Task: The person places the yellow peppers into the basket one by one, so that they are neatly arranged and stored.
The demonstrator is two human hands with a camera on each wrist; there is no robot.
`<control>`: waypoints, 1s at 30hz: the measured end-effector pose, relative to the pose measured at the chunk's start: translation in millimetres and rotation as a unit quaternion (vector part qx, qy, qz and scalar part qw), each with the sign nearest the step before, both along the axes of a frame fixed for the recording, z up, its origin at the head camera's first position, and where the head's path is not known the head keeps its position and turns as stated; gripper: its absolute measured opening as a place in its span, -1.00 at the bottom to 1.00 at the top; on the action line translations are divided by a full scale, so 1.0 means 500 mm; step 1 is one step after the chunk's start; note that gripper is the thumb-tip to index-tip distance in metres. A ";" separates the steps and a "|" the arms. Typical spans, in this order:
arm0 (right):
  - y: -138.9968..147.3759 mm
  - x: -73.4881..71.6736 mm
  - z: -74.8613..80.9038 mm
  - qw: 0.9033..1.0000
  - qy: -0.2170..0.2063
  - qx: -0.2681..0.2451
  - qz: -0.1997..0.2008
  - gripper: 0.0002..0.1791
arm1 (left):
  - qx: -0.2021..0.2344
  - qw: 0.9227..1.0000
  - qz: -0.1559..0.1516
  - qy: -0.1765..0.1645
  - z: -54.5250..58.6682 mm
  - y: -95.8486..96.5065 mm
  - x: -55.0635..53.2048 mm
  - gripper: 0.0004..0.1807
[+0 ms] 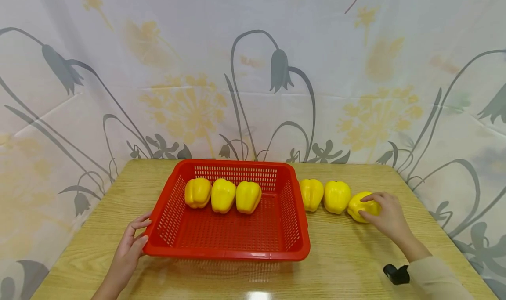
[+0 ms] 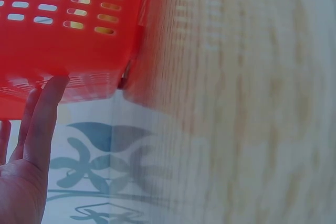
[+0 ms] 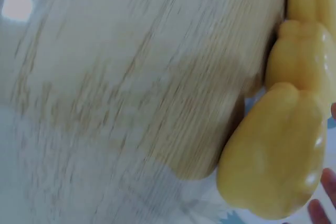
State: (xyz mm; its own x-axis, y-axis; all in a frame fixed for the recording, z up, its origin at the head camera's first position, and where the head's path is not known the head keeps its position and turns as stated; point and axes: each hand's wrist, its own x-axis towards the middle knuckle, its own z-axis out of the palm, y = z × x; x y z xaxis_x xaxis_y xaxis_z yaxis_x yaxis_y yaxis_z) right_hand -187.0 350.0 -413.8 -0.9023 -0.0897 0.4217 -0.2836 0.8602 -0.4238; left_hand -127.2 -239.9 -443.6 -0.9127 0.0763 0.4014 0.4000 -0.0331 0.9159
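A red plastic basket [image 1: 227,254] with slotted walls stands on the table, with three yellow bell peppers [image 1: 223,196] in a row inside it. My left hand [image 1: 127,249] touches the basket's left side near its front corner; in the left wrist view its fingers [image 2: 44,119] reach out straight against the outer wall. Right of the basket, three more yellow bell peppers [image 1: 337,197] lie in a row. Over the rightmost bell pepper [image 3: 275,156] is my right hand [image 1: 387,214], thumb and fingers spread around it. Whether they press on it is hard to see.
The wooden table [image 1: 340,256] bears everything. A small black object [image 1: 396,274] is beside the right sleeve [image 1: 436,276]. Behind and around the table hangs a pale cloth [image 1: 253,115] printed with flowers.
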 end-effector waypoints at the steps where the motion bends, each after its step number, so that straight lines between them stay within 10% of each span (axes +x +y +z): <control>1: 0.002 -0.001 -0.002 1.000 -0.007 0.000 -0.002 -0.68 | 0.000 1.000 0.000 0.000 0.000 0.000 0.000 -0.71; 30: 0.010 0.008 0.005 0.998 0.056 -0.021 0.013 -0.61 | 0.000 1.000 0.006 0.004 -0.001 0.001 0.000 -0.70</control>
State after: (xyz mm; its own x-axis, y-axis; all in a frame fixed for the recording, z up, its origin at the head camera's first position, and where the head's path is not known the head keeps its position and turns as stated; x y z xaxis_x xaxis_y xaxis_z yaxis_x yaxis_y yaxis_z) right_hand -183.2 355.2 -411.2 -0.8466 -0.0938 0.5239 -0.3541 0.8341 -0.4230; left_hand -127.1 -239.6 -444.0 -0.9105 0.0660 0.4083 0.4073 -0.0283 0.9129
